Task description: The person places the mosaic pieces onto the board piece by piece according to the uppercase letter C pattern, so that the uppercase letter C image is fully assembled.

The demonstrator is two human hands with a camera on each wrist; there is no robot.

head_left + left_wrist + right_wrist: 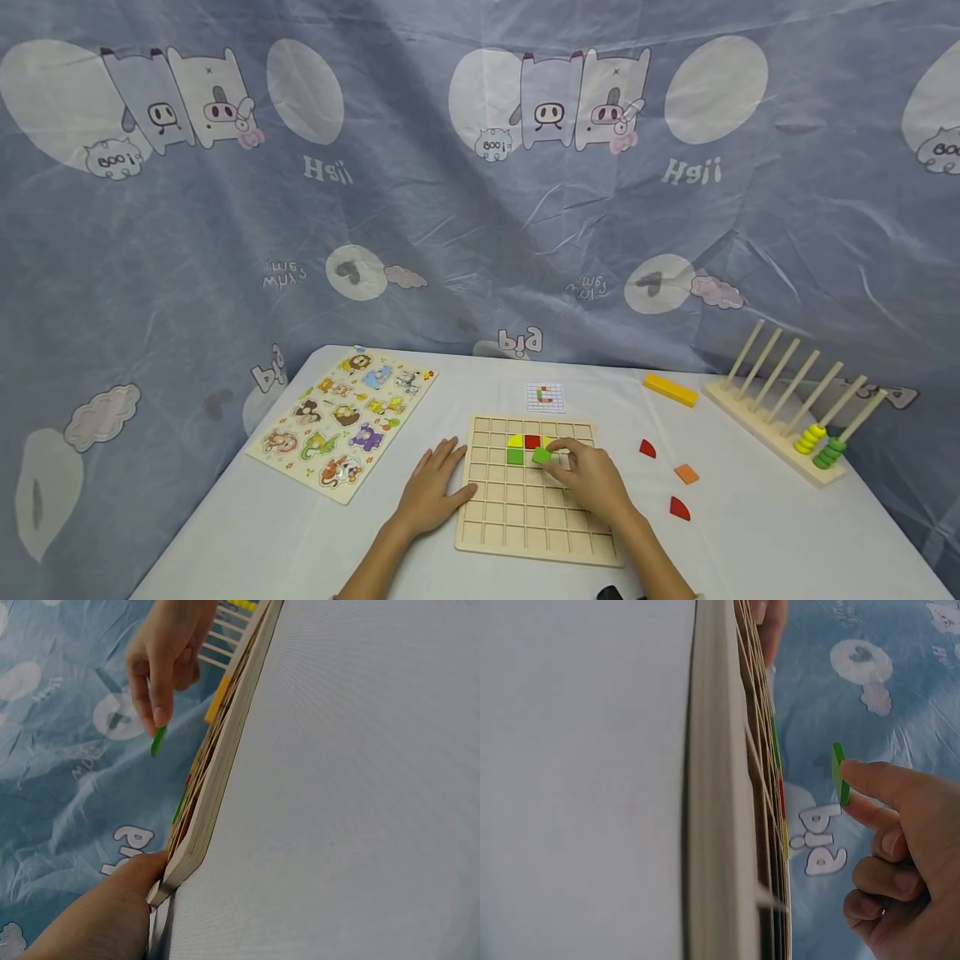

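A wooden grid board lies on the white table. In its upper rows sit a yellow piece, a red piece and a green square. My right hand pinches a second green square tile just above the board, beside the seated green square. My left hand lies flat on the table, its fingers and thumb against the board's left edge.
An animal peg puzzle lies left. A pattern card sits behind the board. Two red quarter pieces, an orange square and a yellow bar lie right, before a peg rack with rings.
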